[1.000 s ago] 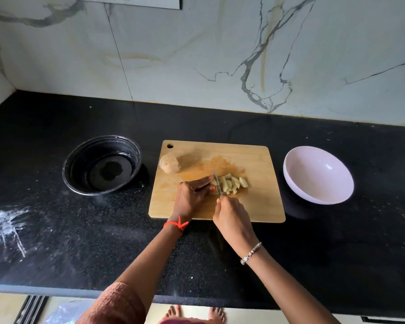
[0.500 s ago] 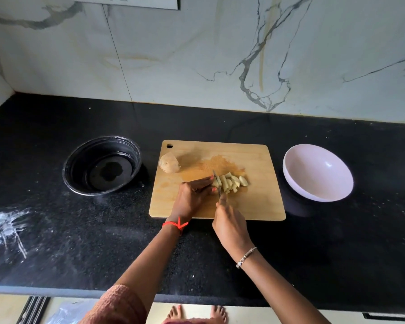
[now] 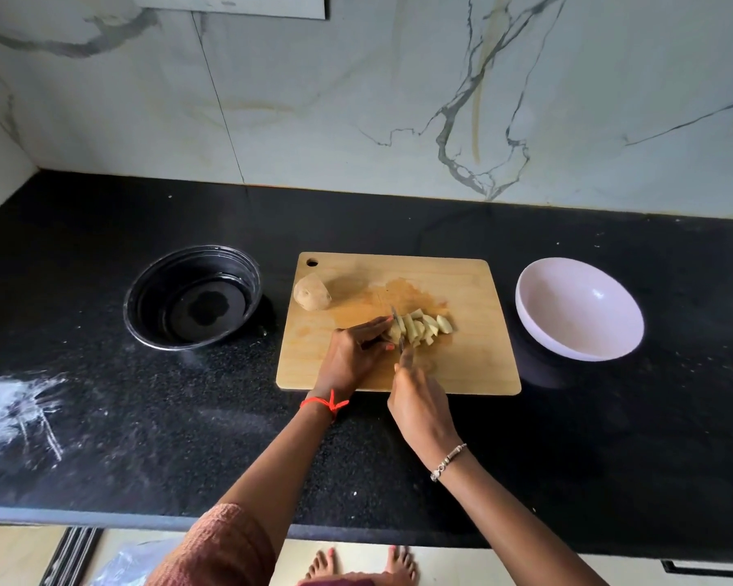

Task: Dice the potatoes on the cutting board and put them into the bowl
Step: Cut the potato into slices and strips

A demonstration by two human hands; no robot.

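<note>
on the rectangular wooden cutting board (image 3: 462, 365), the left hand (image 3: 352, 353) holds the pale sliced potato (image 3: 424, 327), fingers curled, while the right hand (image 3: 420, 399) grips a small steel knife (image 3: 395, 321), blade against it. a brown unpeeled potato chunk (image 3: 312, 291) lies far left. the round pale bowl (image 3: 580, 308) sits right of the board.

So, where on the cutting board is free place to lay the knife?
Free on the cutting board: right strip, between the potato pieces and the pink bowl; far edge; near left corner. Crowded: the middle, where left hand, right hand and knife meet the pieces.
</note>
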